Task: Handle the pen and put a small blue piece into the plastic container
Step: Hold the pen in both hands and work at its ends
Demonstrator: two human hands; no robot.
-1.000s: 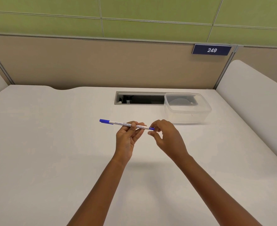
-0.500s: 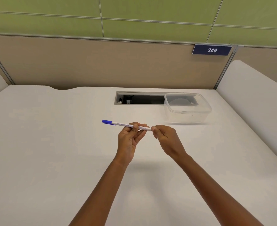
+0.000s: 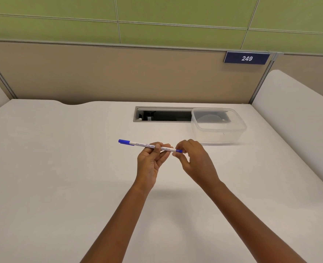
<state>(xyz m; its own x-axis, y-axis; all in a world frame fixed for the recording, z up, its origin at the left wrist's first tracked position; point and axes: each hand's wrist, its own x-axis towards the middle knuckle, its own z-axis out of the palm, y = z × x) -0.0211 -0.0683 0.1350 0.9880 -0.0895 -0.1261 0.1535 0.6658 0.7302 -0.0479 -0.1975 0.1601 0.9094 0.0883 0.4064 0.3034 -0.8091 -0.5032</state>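
Note:
A white pen (image 3: 138, 144) with a blue cap on its left end is held level above the desk. My left hand (image 3: 151, 162) grips its barrel near the middle between thumb and fingers. A small blue piece (image 3: 179, 150) sits on the pen's right end, and the thumb and fingertips of my right hand (image 3: 195, 161) pinch it. The clear plastic container (image 3: 218, 126) stands open at the back right of the desk, beyond my right hand, with nothing blue visible inside.
A rectangular cable slot (image 3: 163, 114) is cut into the white desk (image 3: 62, 177) just left of the container. Beige partition panels close off the back, with a "249" sign (image 3: 246, 58). A white side panel (image 3: 297, 118) rises on the right.
My right hand closed over the pen's right end half a second ago, hiding the blue piece; now its fingers have loosened and the blue piece shows again. The pen stays almost in place.

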